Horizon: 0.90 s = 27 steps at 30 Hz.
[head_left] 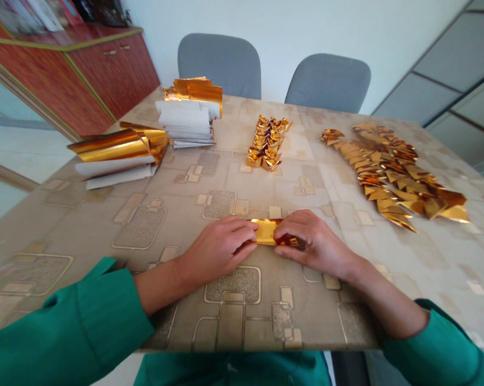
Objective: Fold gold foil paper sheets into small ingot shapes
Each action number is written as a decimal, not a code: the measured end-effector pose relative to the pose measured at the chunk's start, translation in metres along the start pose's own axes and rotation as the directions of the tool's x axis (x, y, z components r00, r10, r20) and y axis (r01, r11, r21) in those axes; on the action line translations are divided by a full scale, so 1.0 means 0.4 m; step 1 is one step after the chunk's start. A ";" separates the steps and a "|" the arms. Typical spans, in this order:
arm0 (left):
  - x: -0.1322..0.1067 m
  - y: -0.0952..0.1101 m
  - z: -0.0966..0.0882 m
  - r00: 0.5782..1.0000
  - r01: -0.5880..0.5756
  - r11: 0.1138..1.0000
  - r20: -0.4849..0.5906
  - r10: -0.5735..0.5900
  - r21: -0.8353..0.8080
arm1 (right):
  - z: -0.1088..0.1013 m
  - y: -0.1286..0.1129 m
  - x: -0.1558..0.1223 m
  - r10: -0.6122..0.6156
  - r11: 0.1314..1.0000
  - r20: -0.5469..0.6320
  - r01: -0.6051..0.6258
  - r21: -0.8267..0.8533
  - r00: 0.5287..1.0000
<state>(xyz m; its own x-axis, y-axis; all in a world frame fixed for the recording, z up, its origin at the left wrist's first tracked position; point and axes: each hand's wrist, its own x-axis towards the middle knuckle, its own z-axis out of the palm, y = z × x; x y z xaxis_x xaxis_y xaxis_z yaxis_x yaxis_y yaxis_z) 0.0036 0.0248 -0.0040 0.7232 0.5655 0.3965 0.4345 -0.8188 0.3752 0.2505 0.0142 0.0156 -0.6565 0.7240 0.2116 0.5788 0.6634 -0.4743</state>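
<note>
A narrow folded strip of gold foil paper (pixel 266 231) lies across the table's near middle, between my two hands. My left hand (pixel 226 242) grips its left end, thumb below and fingers on top. Around the right end my right hand (pixel 309 239) is closed, with the foil bunched or folded under its fingers. Both ends of the strip are partly hidden by my fingers. Straight ahead stand two rows of folded gold foil pieces (pixel 268 142), nested together. Farther right lie longer rows of pointed gold foil pieces (pixel 394 171).
Loose gold-and-white sheets (pixel 117 153) lie at the left, beside a stack of white-backed foil sheets (pixel 189 120). A patterned cloth (pixel 177 214) covers the table. Two grey chairs (pixel 220 64) stand behind it, and a red-brown cabinet (pixel 105 69) at the far left.
</note>
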 end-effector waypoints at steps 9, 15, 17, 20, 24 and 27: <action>0.001 -0.004 -0.015 0.993 0.036 0.999 -0.116 -0.035 0.007 | -0.015 0.002 0.004 -0.026 0.998 -0.054 0.023 -0.057 0.998; 0.007 -0.006 -0.017 0.969 0.230 0.968 -0.119 -0.218 0.097 | -0.015 0.008 -0.001 0.003 0.995 -0.098 -0.013 -0.101 0.995; 0.007 -0.003 -0.015 0.968 0.245 0.966 -0.069 -0.240 0.079 | -0.015 0.009 -0.002 0.005 0.995 -0.098 -0.015 -0.101 0.995; 0.006 -0.001 -0.012 0.961 0.277 0.959 -0.018 -0.276 0.062 | -0.015 0.011 -0.003 0.011 0.996 -0.074 -0.017 -0.082 0.997; 0.005 -0.003 -0.012 0.952 0.304 0.951 0.029 -0.306 0.051 | -0.012 0.012 -0.002 0.022 0.997 -0.038 -0.025 -0.075 0.999; 0.007 -0.005 -0.013 0.959 0.283 0.957 -0.010 -0.283 0.059 | -0.009 0.013 0.000 0.029 0.996 -0.009 -0.029 -0.079 1.000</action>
<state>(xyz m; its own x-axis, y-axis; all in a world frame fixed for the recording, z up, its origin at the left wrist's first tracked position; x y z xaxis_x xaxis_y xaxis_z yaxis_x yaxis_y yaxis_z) 0.0019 0.0286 0.0006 0.5652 0.7749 0.2829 0.6524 -0.6298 0.4217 0.2553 0.0182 0.0162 -0.6352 0.7444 0.2058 0.6340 0.6547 -0.4116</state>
